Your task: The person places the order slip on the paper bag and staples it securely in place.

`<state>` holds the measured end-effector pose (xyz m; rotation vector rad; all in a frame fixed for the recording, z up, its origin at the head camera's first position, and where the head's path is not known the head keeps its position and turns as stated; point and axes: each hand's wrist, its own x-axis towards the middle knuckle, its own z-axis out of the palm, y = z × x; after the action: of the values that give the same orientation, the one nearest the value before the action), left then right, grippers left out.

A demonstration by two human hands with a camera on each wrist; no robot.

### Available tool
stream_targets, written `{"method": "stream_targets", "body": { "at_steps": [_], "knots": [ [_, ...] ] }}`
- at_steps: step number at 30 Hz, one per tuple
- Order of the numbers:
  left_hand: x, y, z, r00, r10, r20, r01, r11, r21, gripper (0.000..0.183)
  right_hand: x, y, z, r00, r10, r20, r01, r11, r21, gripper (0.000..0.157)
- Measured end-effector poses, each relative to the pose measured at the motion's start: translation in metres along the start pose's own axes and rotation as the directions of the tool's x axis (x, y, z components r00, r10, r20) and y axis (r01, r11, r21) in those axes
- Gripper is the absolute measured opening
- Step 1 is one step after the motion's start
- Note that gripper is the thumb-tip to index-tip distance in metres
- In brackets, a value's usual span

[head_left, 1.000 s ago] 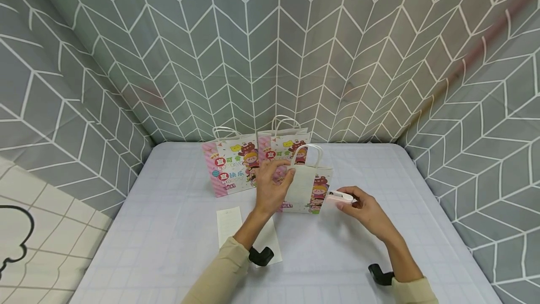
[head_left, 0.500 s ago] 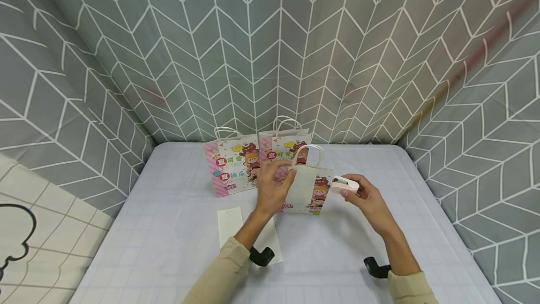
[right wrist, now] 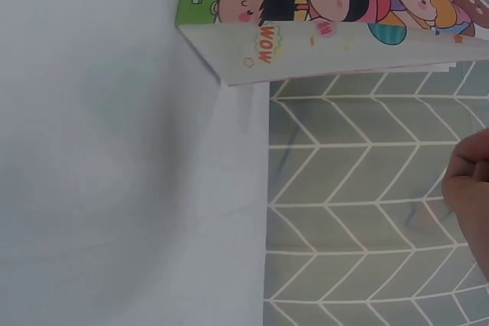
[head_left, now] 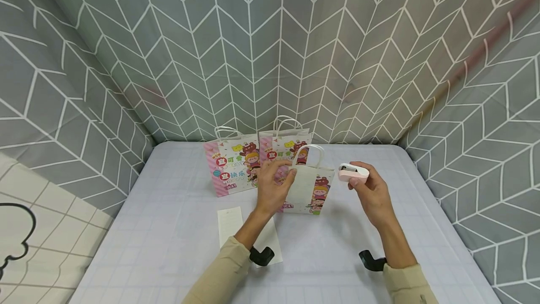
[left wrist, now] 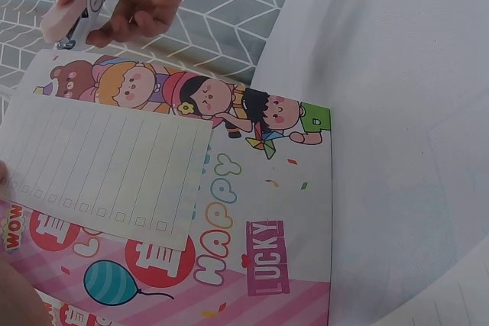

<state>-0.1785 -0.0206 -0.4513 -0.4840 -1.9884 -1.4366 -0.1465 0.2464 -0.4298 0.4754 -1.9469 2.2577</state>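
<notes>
My left hand (head_left: 270, 190) pinches a lined checklist sheet (head_left: 301, 186) against the front of a small cartoon-printed paper gift bag (head_left: 321, 195). Its thumb presses the sheet's upper left edge. The left wrist view shows the sheet's ruled lines and tick boxes (left wrist: 107, 166) lying flat on the bag's print. To the right of the bag's top edge, my right hand (head_left: 374, 196) grips a small pink and white stapler (head_left: 353, 173), raised above the table. In the right wrist view only part of the right hand (right wrist: 471, 188) shows, and the stapler is out of frame.
Two matching gift bags, one on the left (head_left: 232, 165) and one at the back (head_left: 284, 142), stand upright behind the front bag. More lined sheets (head_left: 229, 219) lie on the white-covered table (head_left: 160, 247), partly under my left forearm. A patterned grey curtain (head_left: 270, 60) hangs behind.
My right hand has moved up and slightly right with the stapler, away from the front bag's right side. The left hand has stayed at the bag and sheet.
</notes>
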Motion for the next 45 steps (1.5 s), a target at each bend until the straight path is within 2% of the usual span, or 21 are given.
{"method": "stream_targets", "body": {
  "at_steps": [5, 8, 13, 16, 20, 30, 34, 37, 41, 45],
  "knots": [
    [-0.001, 0.0, 0.0, 1.0, 0.004, 0.0, -0.004, 1.0, 0.0, 0.019, 0.005, -0.002, 0.005, 0.996, 0.021, -0.085, -0.022, 1.0, -0.013, 0.046],
    [-0.001, 0.0, -0.001, 1.0, 0.004, 0.002, -0.004, 1.0, -0.001, 0.019, 0.009, -0.003, 0.009, 0.99, 0.042, -0.132, -0.045, 0.999, -0.021, 0.044],
    [0.0, 0.001, -0.001, 1.0, -0.002, 0.006, 0.002, 1.0, -0.007, 0.019, 0.015, -0.006, 0.015, 0.987, 0.018, -0.161, -0.022, 1.0, -0.019, 0.036],
    [0.0, 0.001, -0.001, 1.0, -0.001, 0.008, 0.001, 1.0, -0.007, 0.019, 0.019, -0.008, 0.017, 0.987, 0.004, -0.161, -0.013, 0.998, -0.057, 0.041],
    [0.001, 0.002, -0.002, 1.0, 0.001, 0.008, -0.001, 1.0, 0.003, 0.02, 0.026, -0.012, 0.019, 0.99, -0.012, -0.139, -0.012, 0.986, -0.166, 0.049],
    [0.0, 0.001, 0.0, 1.0, -0.009, 0.01, 0.008, 1.0, 0.012, 0.02, 0.044, -0.016, 0.03, 0.997, -0.057, -0.045, 0.035, 0.922, -0.385, 0.051],
    [0.001, 0.001, 0.0, 1.0, 0.0, 0.004, 0.0, 1.0, 0.012, 0.02, 0.048, -0.022, 0.039, 0.998, -0.065, -0.014, 0.053, 0.903, -0.426, 0.053],
    [0.001, 0.001, 0.001, 1.0, 0.003, 0.004, -0.003, 1.0, 0.009, 0.02, 0.046, -0.035, 0.049, 0.998, -0.064, 0.008, 0.061, 0.891, -0.45, 0.054],
    [0.001, 0.002, 0.001, 1.0, 0.003, -0.001, -0.003, 1.0, 0.01, 0.02, 0.043, -0.052, 0.062, 0.996, -0.073, 0.043, 0.085, 0.859, -0.505, 0.053],
    [0.001, 0.002, 0.001, 1.0, -0.002, -0.015, 0.003, 1.0, 0.024, 0.02, 0.044, -0.058, 0.066, 0.994, -0.078, 0.07, 0.103, 0.837, -0.537, 0.053]
  ]
}}
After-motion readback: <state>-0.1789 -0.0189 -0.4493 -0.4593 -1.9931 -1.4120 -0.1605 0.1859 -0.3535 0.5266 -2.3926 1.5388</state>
